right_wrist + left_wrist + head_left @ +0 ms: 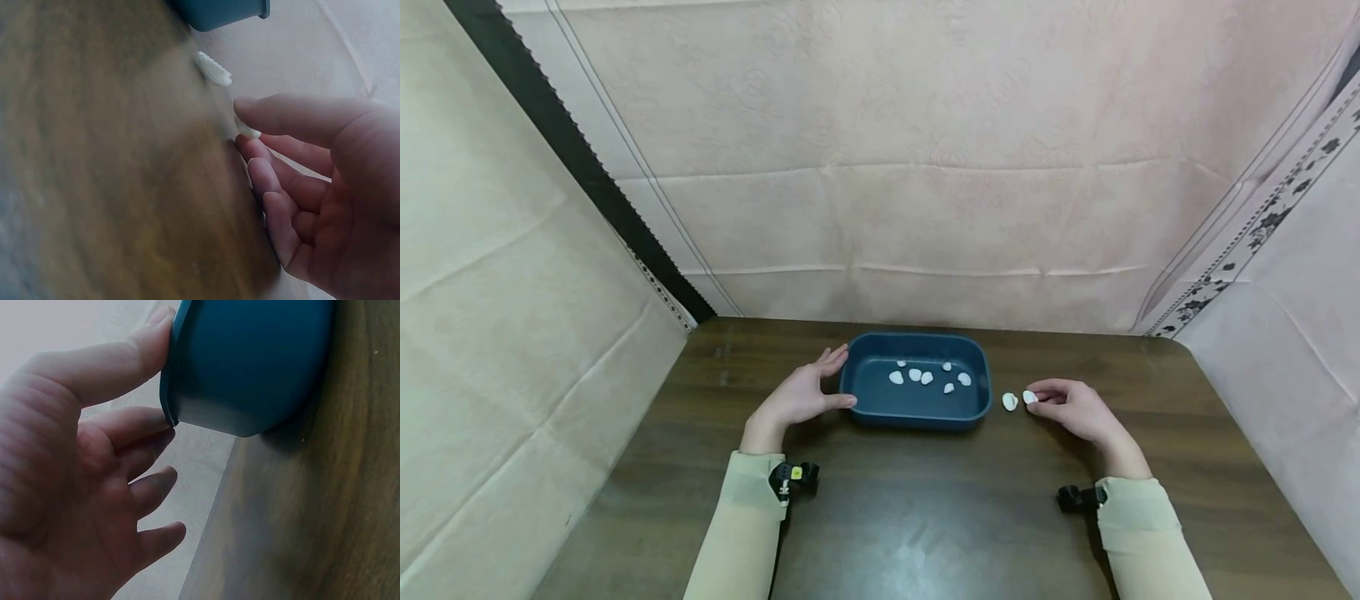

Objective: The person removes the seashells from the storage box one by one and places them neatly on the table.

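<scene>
A blue rectangular tray stands on the table with several small white seashells spread over its floor. At its left end, my left hand has thumb and fingers spread. In the left wrist view the thumb and forefinger meet the tray's rim. To the right of the tray, my right hand pinches a white seashell between thumb and fingertips, low over the table. Another white seashell lies between that hand and the tray; its ridges show in the right wrist view.
The brown wooden table ends just behind the tray. Pale cloth hangs beyond the far edge, and more cloth covers both sides. A small black camera sits on each wrist.
</scene>
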### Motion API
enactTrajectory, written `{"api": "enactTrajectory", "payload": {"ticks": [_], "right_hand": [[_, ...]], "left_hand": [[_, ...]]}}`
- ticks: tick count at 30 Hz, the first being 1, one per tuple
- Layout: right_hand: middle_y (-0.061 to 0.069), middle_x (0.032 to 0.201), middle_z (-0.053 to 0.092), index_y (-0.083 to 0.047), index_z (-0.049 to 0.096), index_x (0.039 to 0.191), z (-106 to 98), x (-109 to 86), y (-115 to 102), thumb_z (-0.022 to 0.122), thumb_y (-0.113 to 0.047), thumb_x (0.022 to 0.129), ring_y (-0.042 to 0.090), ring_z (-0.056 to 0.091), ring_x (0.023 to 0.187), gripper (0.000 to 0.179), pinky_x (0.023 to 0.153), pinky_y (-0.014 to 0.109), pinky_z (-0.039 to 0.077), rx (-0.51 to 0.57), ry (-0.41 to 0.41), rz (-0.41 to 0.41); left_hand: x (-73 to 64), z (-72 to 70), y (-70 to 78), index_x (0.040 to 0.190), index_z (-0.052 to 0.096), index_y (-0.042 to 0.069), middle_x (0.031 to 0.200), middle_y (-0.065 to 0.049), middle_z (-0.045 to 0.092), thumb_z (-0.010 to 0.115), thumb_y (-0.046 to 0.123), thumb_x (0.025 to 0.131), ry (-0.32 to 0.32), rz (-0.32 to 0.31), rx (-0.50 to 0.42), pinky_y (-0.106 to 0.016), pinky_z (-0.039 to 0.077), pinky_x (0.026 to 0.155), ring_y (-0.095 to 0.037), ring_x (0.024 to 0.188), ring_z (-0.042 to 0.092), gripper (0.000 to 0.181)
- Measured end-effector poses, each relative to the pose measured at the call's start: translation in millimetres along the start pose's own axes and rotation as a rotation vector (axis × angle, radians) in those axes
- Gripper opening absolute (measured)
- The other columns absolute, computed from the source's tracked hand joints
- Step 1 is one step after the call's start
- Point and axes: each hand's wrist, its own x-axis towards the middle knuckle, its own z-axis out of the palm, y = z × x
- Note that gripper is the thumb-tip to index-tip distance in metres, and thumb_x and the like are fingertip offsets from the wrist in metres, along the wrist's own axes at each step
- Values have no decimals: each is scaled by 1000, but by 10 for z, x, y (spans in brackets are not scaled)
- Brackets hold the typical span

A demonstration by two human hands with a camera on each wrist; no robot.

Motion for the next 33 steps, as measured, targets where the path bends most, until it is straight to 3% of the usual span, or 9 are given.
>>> {"api": "enactTrajectory", "payload": {"ticks": [22,33], "right_hand": [[5,104,74,-6,77,124,33,4,-60,82,-26,97,22,64,90,34,83,38,52,2,-16,-9],[6,104,74,-4,76,126,27,0,-78,83,-24,96,23,63,89,36,80,35,51,14,-21,0]], "left_hand": [[12,-5,2,170,32,17,175,-4,25,83,32,97,-2,-12,-6,-66,25,124,-28,164,13,90],[18,3,-7,170,31,18,176,-7,24,83,33,97,-5,-11,-8,-66,24,124,-28,164,13,91]]}}
